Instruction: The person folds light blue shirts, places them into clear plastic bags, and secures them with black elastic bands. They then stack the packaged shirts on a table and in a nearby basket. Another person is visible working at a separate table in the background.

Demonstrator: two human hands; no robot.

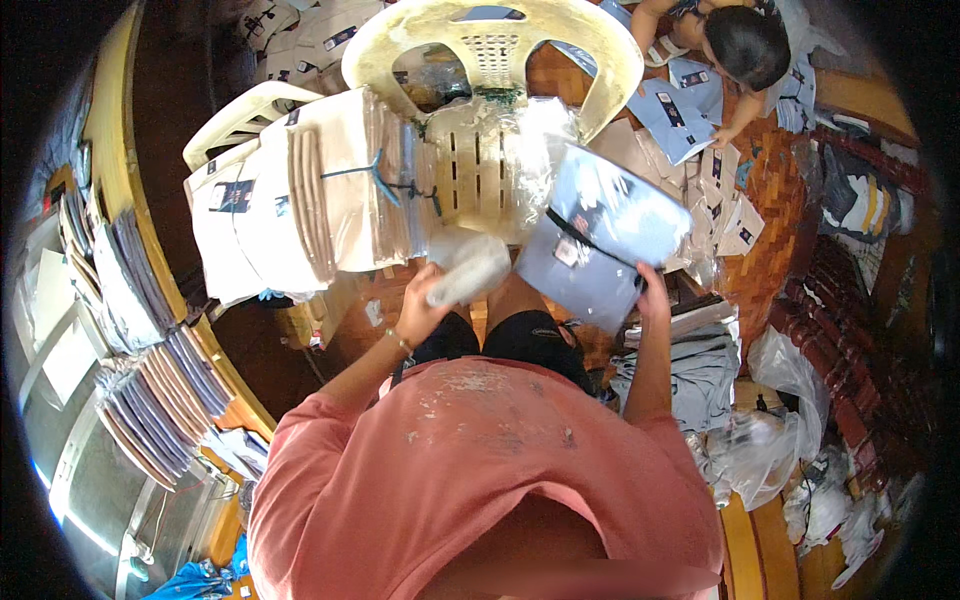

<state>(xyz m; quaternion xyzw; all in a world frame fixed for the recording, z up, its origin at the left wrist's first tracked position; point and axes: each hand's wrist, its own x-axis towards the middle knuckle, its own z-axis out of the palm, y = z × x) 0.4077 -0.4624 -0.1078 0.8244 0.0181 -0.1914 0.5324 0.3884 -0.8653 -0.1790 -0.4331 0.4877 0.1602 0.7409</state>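
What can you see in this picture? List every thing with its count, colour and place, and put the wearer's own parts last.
Plastic chairs: two, cream, top centre and upper left.
Bundle of folded shirts: one tied stack, cream, on the chair seat.
Clear plastic bag: one, on the chair beside the bundle.
Folded shirt in wrap: one, light blue, held up at centre right.
Stacked packed shirts: many, grey and tan, on the shelf at left.
Other person: one, top right, among blue shirts on the floor.
Loose plastic bags: several, clear, lower right.
Left hand: grips crumpled plastic.
Right hand: fingers on the blue shirt's edge.
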